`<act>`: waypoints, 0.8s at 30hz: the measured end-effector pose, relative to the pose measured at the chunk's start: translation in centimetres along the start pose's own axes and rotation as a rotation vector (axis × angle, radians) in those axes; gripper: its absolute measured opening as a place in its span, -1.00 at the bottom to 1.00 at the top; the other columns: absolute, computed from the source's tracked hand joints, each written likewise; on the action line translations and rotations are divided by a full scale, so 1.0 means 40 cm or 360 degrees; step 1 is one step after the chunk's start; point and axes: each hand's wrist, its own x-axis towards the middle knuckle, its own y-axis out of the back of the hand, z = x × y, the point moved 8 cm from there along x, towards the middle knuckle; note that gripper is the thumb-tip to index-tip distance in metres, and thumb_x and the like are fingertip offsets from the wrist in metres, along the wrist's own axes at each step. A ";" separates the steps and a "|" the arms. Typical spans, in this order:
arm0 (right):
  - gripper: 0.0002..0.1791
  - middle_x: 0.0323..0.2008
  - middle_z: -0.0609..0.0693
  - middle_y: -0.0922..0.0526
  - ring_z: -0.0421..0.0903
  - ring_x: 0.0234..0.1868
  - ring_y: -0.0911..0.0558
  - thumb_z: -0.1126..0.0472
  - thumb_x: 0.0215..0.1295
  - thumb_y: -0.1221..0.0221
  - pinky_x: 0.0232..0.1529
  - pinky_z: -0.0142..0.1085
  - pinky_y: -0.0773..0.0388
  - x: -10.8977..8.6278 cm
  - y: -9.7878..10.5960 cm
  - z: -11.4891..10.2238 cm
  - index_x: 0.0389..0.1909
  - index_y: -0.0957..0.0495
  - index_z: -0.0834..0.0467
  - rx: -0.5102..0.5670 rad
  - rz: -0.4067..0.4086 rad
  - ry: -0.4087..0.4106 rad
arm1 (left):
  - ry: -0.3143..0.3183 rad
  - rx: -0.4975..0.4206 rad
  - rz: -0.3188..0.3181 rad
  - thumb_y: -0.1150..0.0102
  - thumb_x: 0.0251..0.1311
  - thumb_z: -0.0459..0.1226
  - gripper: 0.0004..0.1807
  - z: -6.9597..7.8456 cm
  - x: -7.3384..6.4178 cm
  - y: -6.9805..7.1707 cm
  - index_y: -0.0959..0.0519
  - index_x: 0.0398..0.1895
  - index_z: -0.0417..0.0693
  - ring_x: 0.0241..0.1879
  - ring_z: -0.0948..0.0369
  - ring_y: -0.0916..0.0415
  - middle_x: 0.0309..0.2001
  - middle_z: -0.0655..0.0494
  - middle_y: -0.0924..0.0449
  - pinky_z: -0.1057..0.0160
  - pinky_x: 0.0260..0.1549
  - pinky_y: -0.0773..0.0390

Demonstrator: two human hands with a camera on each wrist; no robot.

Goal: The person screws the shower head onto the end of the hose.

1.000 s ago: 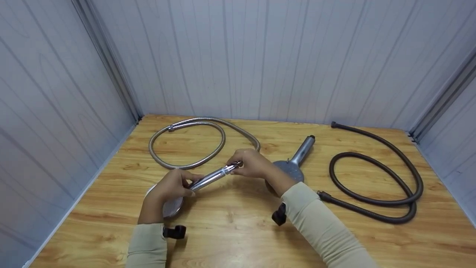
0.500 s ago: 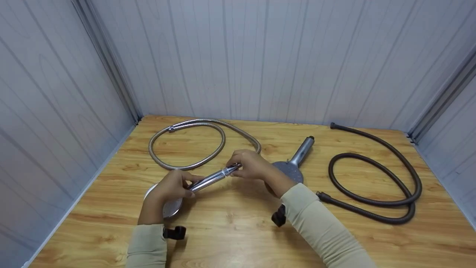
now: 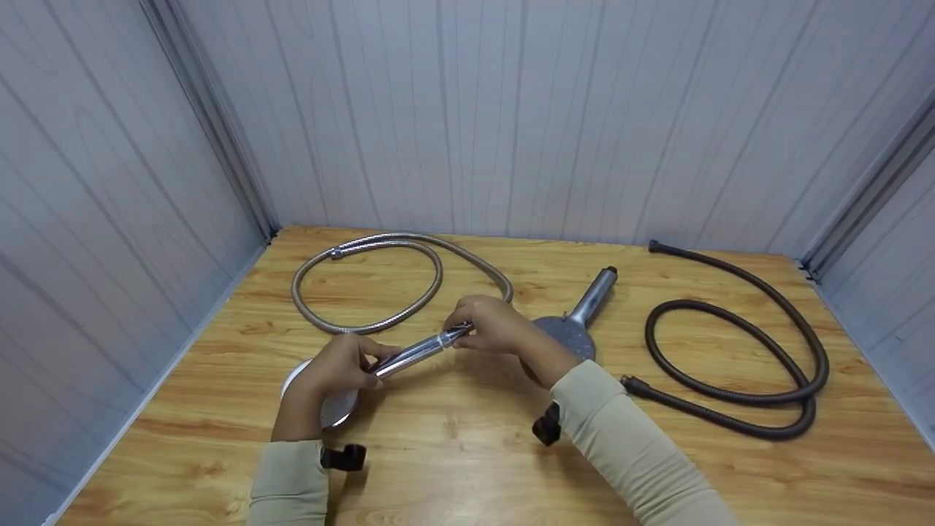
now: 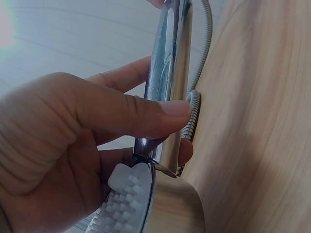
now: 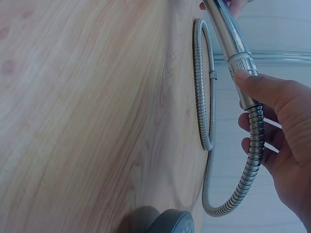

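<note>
My left hand (image 3: 332, 372) grips a chrome handheld shower head by its handle (image 3: 409, 356), close to the round head. In the left wrist view the thumb lies across the handle, above the white nozzle face (image 4: 129, 194). At the handle's other end, my right hand (image 3: 493, 325) holds the chrome connector nut (image 5: 243, 65) of a flexible metal hose (image 5: 253, 150). Thumb and fingers pinch that nut, which sits against the handle's end; whether the threads engage is hidden. The hose bends down from the nut and lies looped on the table.
A grey shower head (image 3: 588, 303) lies on the wooden table (image 3: 453, 453), partly behind my right forearm. A dark grey hose (image 3: 760, 399) is coiled at the right. Pale panel walls (image 3: 482, 117) enclose the table at the back and sides.
My right hand has shifted very slightly down at the nut, and its fingers sit a little differently. The left hand keeps its grip on the shower head almost unmoved.
</note>
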 end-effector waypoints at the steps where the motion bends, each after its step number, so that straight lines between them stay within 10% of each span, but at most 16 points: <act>1: -0.78 -0.30 0.05 -0.68 -0.04 -0.25 -0.61 0.31 0.09 -0.39 -0.15 -0.21 -0.53 0.000 -0.001 0.000 -0.19 -0.72 0.22 0.0000 -0.0008 0.0001 | 0.0006 -0.0004 -0.0002 -0.38 -0.21 -0.63 -0.39 -0.001 0.000 -0.001 -0.69 0.03 -0.06 -0.55 0.23 -0.35 -0.20 0.00 -0.70 0.33 -0.56 -0.44; 24: -0.78 -0.23 0.10 -0.71 0.00 -0.19 -0.63 0.28 0.32 -0.21 -0.06 -0.17 -0.51 -0.008 -0.023 0.008 -0.09 -0.69 0.27 0.0063 -0.0177 0.0018 | 0.0021 0.0050 -0.0006 -0.39 -0.21 -0.62 -0.38 0.007 0.001 -0.004 -0.69 0.03 -0.04 -0.54 0.25 -0.33 -0.25 0.05 -0.69 0.32 -0.59 -0.40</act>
